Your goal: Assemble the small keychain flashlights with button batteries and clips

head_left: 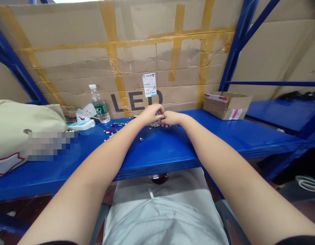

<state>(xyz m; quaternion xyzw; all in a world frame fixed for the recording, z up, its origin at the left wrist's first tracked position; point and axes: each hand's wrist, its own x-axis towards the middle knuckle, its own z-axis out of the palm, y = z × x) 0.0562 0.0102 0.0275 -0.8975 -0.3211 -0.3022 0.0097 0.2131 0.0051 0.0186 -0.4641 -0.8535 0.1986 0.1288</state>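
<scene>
Both my arms reach forward over a blue metal shelf point(172, 149). My left hand point(151, 114) and my right hand point(171, 118) meet fingertip to fingertip above a small heap of tiny metal parts point(154, 125). Both hands have their fingers pinched together on something too small to make out. A single small metal piece point(141, 139) lies alone nearer to me. Several small coloured pen-like items point(111, 130) lie in a loose row left of the hands.
A plastic water bottle point(99, 105) stands at the back left beside a white power strip point(81, 125). A cream fabric bag point(22, 126) fills the left. An open cardboard box point(227, 104) sits at the back right. Taped cardboard point(147, 61) forms the back wall.
</scene>
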